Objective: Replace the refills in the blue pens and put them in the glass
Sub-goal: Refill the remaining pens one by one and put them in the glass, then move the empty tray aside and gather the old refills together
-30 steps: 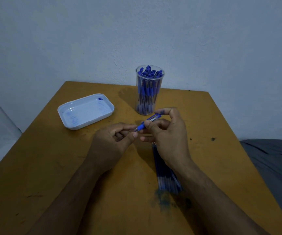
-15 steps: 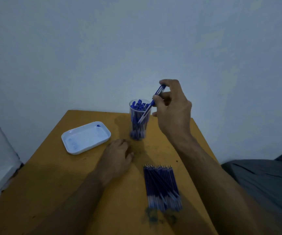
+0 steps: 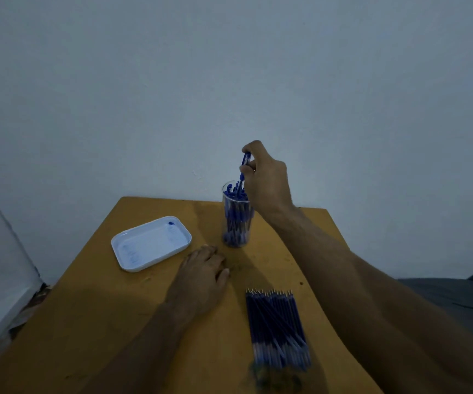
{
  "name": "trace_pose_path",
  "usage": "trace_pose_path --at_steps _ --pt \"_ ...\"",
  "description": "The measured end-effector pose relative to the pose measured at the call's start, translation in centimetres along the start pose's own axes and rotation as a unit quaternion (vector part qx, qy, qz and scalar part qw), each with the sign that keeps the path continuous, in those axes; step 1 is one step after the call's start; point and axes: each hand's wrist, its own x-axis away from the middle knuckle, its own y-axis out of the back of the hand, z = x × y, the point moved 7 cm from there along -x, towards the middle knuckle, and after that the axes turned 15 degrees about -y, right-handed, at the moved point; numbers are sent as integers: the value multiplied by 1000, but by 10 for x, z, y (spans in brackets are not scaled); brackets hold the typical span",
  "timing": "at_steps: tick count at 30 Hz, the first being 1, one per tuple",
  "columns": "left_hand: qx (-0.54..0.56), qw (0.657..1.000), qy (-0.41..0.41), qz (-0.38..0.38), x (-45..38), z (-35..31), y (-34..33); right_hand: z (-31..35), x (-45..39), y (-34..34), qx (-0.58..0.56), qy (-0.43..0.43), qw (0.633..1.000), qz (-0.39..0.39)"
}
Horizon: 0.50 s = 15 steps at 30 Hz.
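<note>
Right hand (image 3: 266, 177) pinches 1 blue pen (image 3: 244, 169) nearly upright, tip down over the glass (image 3: 236, 223), probably so it slides in among the others. Left hand (image 3: 204, 268) lies flat, its grip loose on nothing, on the tabletop (image 3: 87, 322). Refills (image 3: 276, 328) wait nearby.

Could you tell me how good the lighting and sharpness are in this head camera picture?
Head view: dim, with a bluish cast over the wall; the refills blur toward their near ends; the right hand and its pen over the glass are soft but legible; the left hand casts only a faint shadow; the table edges bow from wide-angle distortion.
</note>
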Motion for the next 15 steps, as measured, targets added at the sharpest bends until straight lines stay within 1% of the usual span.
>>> trace_pose_path --at_steps 4,8,13,15 --pt "0 1000 0 -4 0 1 -1 -16 -3 -18 73 -31 997 22" --pt "-3 1000 -3 -9 0 1 -1 -30 -4 -37 164 -17 986 29" --pt "-12 1000 -2 -7 -1 2 -1 -55 -6 -47 163 -90 982 34" --pt "-15 1000 1 -6 -1 2 -1 -56 -4 -44 163 -104 981 32"
